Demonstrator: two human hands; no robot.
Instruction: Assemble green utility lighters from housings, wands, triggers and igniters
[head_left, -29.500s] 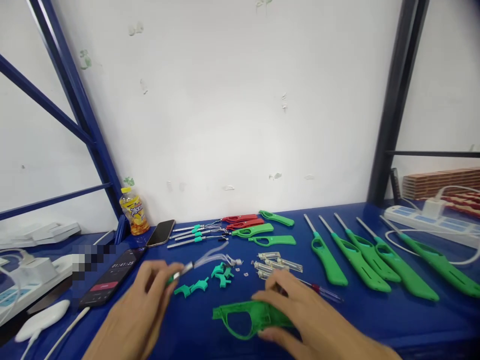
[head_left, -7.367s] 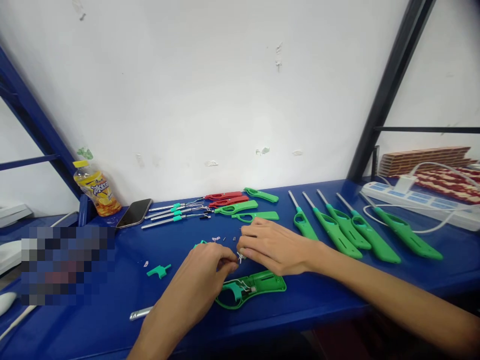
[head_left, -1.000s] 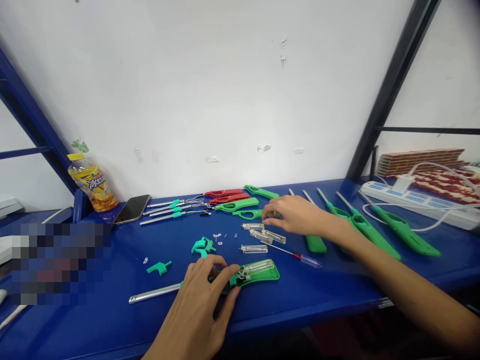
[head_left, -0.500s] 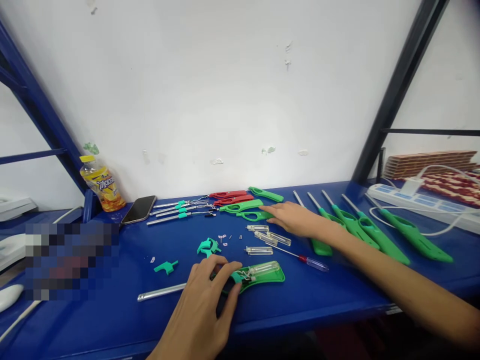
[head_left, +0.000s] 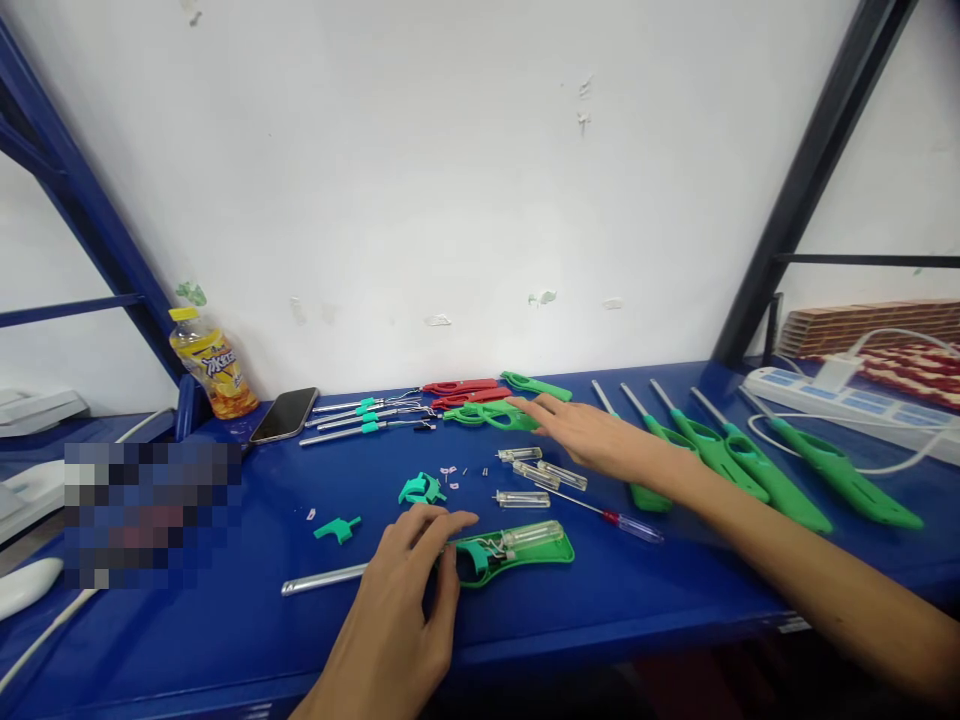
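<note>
My left hand [head_left: 405, 590] is closed over an opened stick lighter [head_left: 536, 555] lying on the blue table. Its green half shell holds a clear fuel tank [head_left: 531, 535], a teal trigger and thin wires, and its metal tube [head_left: 322, 580] points left. At the back, my right hand [head_left: 581, 435] has its fingertips closed on a green handle shell [head_left: 510, 415], which overlaps another green shell. Red shells [head_left: 469, 387] lie just behind. Loose clear tanks [head_left: 523, 499] and a screwdriver [head_left: 634, 527] lie between the hands. Teal triggers [head_left: 421, 489] rest beyond my left hand.
Several whole green lighters [head_left: 780, 480] lie at right, before a white power strip [head_left: 862, 400]. Metal tubes with wires [head_left: 345, 432] lie at the back left, near a phone [head_left: 285, 415] and a drink bottle [head_left: 214, 365]. Tiny metal parts [head_left: 454, 486] are scattered mid-table.
My right fingers have closed on a green shell, which has shifted left and up over its neighbour. My left thumb has drawn back from the trigger. The view has shifted slightly.
</note>
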